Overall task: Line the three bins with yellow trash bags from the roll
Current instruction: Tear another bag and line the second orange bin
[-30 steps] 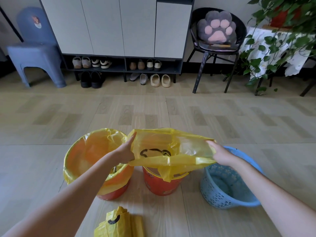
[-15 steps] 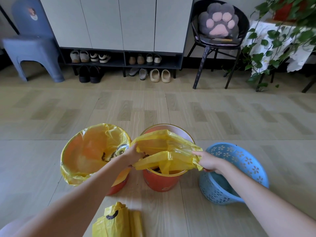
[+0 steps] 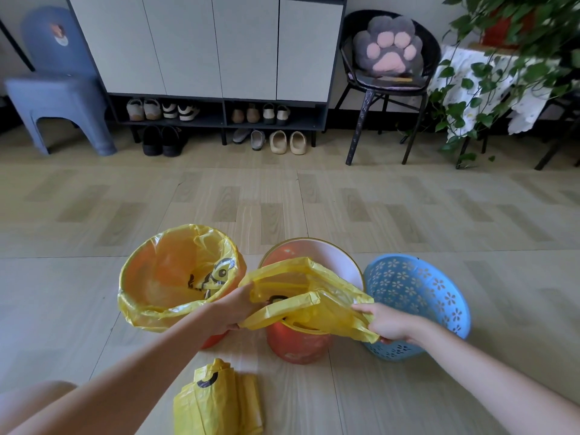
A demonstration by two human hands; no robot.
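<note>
Three bins stand in a row on the floor. The left orange bin [image 3: 213,339] is lined with a yellow bag [image 3: 169,277] folded over its rim. Over the middle orange bin [image 3: 298,343] hangs a second yellow bag [image 3: 314,296], its mouth partly open and its near edge draped over the bin's front rim. My left hand [image 3: 235,307] grips the bag's left edge and my right hand [image 3: 387,323] grips its right edge. The blue perforated basket [image 3: 417,293] on the right holds no bag. The folded stack of yellow bags [image 3: 216,403] lies on the floor near me.
A white cabinet with a shoe shelf [image 3: 219,111] lines the far wall, with shoes under it. A blue plastic stool [image 3: 59,92] stands at far left, a black chair with a paw cushion [image 3: 389,67] and a trailing plant [image 3: 502,58] at far right.
Both hands have lowered the spread yellow bag from above the middle bin down onto its front rim. The right hand has pulled the bag's right edge out toward the blue basket.
</note>
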